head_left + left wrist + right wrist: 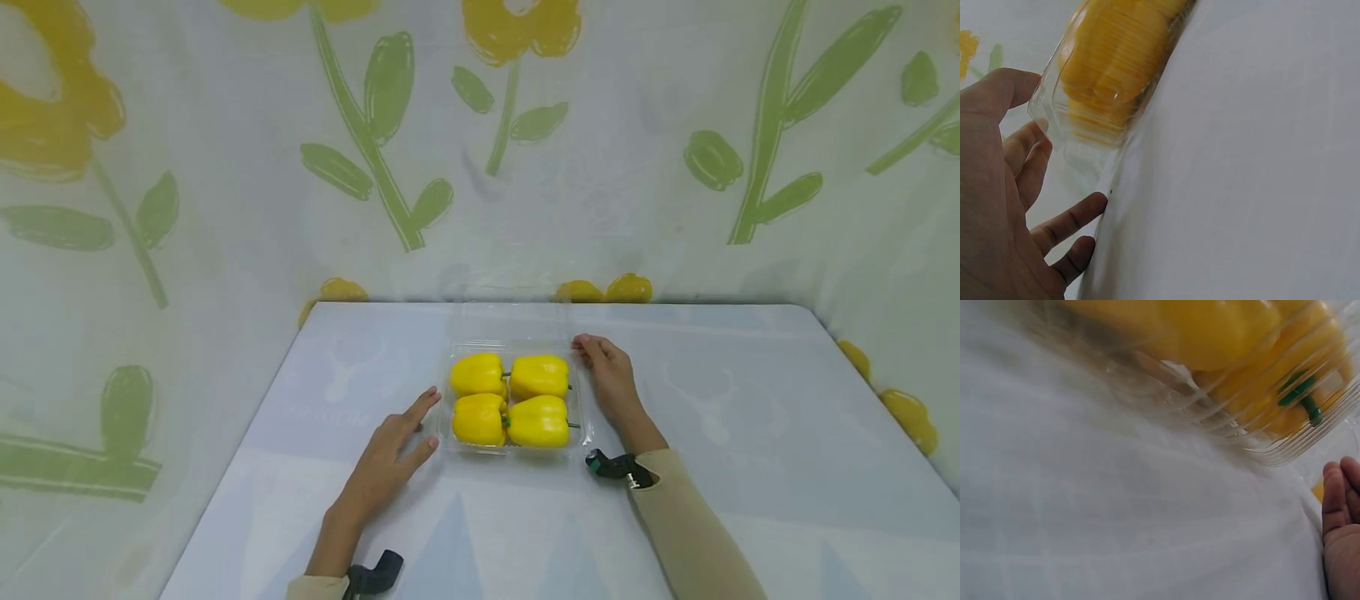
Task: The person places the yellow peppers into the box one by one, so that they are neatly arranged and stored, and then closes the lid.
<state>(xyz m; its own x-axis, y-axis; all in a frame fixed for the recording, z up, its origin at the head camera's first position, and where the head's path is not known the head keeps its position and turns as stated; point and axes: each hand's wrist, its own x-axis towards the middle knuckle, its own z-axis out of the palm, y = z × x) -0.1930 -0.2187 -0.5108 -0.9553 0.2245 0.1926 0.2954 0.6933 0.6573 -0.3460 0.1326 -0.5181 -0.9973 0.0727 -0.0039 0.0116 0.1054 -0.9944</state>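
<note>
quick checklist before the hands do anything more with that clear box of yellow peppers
1. Peppers seated: four yellow peppers lie inside the clear box - ok.
2. Lid: open, standing behind the box - ok.
3. Left hand: open, fingers by the box's left edge; actual contact - cannot tell.
4. Right hand: at the box's right rear corner, fingertips near the rim; grip - cannot tell.
5. Box flat on the table - ok.
</note>
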